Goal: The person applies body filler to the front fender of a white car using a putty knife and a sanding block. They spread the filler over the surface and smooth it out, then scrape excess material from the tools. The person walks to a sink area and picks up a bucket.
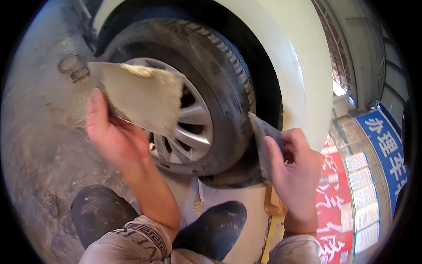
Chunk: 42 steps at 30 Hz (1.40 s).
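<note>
From my far-off seat, I look down through the head camera. My left hand [118, 136] is half curled and has hold of one flat plate [136, 99] near its near left corner, with the thumb by the left edge and the other fingers mostly hidden below. The plate is up in the air, off the floor [39, 145], and it covers part of the wheel [193, 114] from my view. It carries cream paste [140, 71]: one thick lump sits on its far edge, and more is crusted down its right edge.

My right hand [299, 163] is closed in a pinch on one thin grey scraper [262, 143], thumb on the near side, fingers bent behind. The scraper is well apart from the plate.

I think this step is getting paste ready with the two tools. The next move, I'd say, calls for a steady, level plate and the scraper's edge brought over to the lump.

Now I count: two hands, one plate, one scraper, one wheel with one black tyre [233, 97], one pale car fender [307, 57], two dark knees [214, 229], one red sign [336, 198], one blue sign [380, 141] and five white cards [365, 196].
</note>
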### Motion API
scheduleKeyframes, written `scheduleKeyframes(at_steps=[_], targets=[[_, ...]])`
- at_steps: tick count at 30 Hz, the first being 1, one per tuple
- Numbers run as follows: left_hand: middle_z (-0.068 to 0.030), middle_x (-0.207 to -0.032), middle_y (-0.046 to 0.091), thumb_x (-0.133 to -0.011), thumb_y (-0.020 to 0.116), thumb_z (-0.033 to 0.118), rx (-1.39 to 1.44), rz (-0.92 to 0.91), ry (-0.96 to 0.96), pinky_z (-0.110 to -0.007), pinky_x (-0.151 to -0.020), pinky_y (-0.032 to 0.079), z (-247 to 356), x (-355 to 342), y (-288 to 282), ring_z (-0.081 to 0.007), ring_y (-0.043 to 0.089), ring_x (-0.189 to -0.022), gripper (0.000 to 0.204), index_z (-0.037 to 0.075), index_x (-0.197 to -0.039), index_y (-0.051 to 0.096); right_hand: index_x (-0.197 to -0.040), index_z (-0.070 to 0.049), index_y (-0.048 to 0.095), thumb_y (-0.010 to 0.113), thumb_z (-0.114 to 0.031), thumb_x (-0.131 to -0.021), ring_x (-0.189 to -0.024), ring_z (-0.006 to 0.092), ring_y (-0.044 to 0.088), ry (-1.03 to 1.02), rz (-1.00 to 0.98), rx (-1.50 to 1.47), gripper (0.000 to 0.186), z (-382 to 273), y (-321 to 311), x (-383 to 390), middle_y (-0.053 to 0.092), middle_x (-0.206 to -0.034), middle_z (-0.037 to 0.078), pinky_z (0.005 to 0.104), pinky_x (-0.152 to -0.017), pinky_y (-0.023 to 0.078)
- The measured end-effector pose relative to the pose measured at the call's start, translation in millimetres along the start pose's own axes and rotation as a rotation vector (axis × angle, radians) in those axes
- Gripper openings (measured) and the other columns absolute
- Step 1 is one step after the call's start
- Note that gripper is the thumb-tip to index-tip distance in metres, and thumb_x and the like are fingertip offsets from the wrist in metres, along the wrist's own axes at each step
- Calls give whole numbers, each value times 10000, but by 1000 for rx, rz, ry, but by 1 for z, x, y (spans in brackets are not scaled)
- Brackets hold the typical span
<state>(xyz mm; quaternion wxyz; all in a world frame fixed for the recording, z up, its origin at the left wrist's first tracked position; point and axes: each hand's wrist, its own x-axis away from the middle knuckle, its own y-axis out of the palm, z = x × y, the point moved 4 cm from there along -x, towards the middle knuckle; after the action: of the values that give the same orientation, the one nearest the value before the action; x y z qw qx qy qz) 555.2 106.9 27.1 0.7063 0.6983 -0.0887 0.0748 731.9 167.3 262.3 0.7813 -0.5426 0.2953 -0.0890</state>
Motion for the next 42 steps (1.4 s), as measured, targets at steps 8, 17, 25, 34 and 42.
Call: scheduleKeyframes(at_steps=[8, 17, 25, 34, 42], targets=[[-205, -1168, 634, -963, 511, 78, -50, -65, -21, -372, -943, 531, 20, -65, -44, -261, 634, -1078, 277, -121, -1144, 577, -991, -38, 659, 759, -43, -747, -545, 220, 568, -313, 2, 148, 264, 52, 29, 105, 632, -722, 89, 316, -480, 425], [-200, -1138, 635, -963, 503, 59, -240, -78, -69, -409, -892, 521, 1, -64, -43, -308, 628, -1039, 260, -136, -1124, 563, -1006, 30, 674, 733, 72, -708, -558, 189, 531, -347, 165, 408, 306, 90, 9, 110, 665, -789, 101, 276, -483, 409], [-160, -1095, 651, -951, 538, 68, -265, -6, 39, -394, -885, 508, -8, -10, -3, -274, 634, -991, 207, -84, -1081, 591, -1000, 16, 701, 717, 97, -674, -550, 182, 528, -404, 262, 426, 336, 104, 18, 107, 670, -792, 97, 263, -476, 416], [-133, -1034, 682, -941, 577, 86, -240, -124, -13, -355, -829, 507, -22, 5, -3, -219, 650, -956, 184, -55, -1050, 620, -986, 32, 702, 714, 74, -691, -552, 177, 516, -426, 285, 405, 298, 113, 20, 109, 668, -793, 102, 265, -480, 413], [-145, -1081, 675, -946, 568, 102, -278, -97, -49, -347, -860, 506, -28, 12, 1, -236, 647, -991, 225, -69, -1083, 618, -1001, 39, 697, 698, 78, -697, -562, 177, 521, -407, 241, 437, 307, 117, 15, 112, 659, -794, 99, 268, -484, 417]])
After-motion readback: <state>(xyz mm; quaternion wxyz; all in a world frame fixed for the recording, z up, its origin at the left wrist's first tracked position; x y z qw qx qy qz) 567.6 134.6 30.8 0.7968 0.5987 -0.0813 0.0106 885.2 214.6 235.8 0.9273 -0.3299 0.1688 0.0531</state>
